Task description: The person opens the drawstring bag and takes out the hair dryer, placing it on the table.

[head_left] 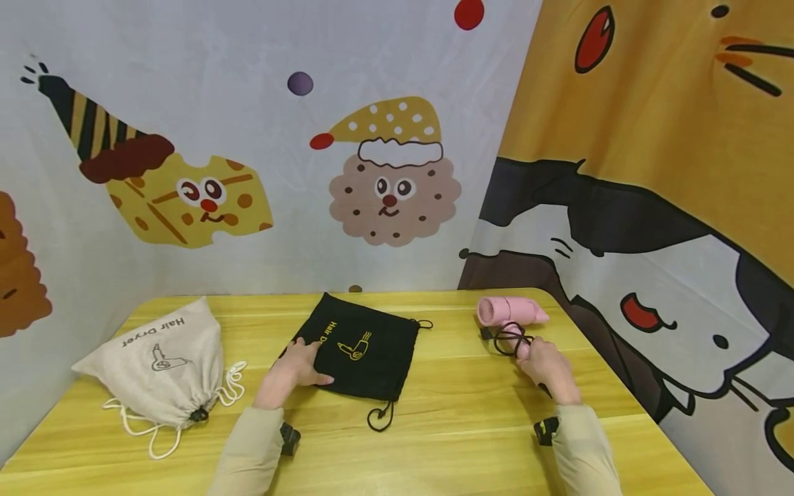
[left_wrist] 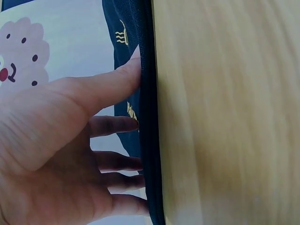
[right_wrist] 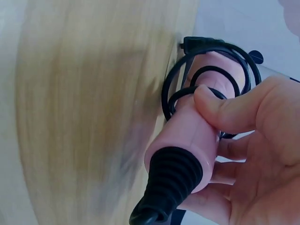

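Observation:
A black drawstring bag (head_left: 378, 355) printed with a yellow hair dryer and lettering lies flat near the table's middle. My left hand (head_left: 298, 365) rests on its left part; the left wrist view shows the thumb and spread fingers touching the cloth. On the right, my right hand (head_left: 548, 368) holds a pink hair dryer (head_left: 517, 311) by its handle, the barrel pointing across the table. A black cord (right_wrist: 166, 96) loops round the handle, its plug (right_wrist: 199, 44) by the barrel end. In the right wrist view the thumb presses the handle (right_wrist: 185, 133) above a ribbed black cord sleeve (right_wrist: 173, 178).
A beige drawstring bag (head_left: 167, 358) with a printed hair dryer lies at the left, its white cords (head_left: 232, 386) spread on the wooden table (head_left: 434, 455). Cartoon-printed curtains (head_left: 285, 172) hang behind the table and along its right side.

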A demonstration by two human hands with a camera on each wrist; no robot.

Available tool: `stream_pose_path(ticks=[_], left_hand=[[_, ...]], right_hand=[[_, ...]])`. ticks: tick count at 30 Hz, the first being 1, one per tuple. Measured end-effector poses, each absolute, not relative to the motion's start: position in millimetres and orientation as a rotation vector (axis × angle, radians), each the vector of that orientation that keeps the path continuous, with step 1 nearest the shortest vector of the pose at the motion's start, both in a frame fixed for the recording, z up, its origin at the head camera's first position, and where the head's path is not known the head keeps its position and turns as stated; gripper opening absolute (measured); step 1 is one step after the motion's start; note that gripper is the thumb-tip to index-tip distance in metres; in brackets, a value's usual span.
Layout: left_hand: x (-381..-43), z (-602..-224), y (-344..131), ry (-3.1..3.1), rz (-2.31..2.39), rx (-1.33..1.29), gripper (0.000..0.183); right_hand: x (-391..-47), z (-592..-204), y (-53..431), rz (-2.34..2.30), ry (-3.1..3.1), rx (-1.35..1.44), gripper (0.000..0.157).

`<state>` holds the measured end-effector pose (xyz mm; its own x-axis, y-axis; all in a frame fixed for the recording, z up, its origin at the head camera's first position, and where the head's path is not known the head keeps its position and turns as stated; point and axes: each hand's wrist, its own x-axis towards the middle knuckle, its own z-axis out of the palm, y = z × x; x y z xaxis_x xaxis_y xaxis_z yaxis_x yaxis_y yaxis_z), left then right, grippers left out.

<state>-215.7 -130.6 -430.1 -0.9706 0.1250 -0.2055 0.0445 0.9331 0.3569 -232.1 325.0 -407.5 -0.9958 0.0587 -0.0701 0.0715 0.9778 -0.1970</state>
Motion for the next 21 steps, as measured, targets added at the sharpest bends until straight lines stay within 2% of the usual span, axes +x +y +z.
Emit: stream_pose_path(ticks=[15, 21], left_hand=[[-216, -431, -129, 2.862, 0.501, 0.131, 0.080], [-214, -429, -126, 2.843, 0.532, 0.181, 0.078]], right_hand=[[-239, -412, 314, -0.260, 3.041, 0.139, 0.050], [-235, -403, 289, -0.178, 3.048, 0.124, 0.041]])
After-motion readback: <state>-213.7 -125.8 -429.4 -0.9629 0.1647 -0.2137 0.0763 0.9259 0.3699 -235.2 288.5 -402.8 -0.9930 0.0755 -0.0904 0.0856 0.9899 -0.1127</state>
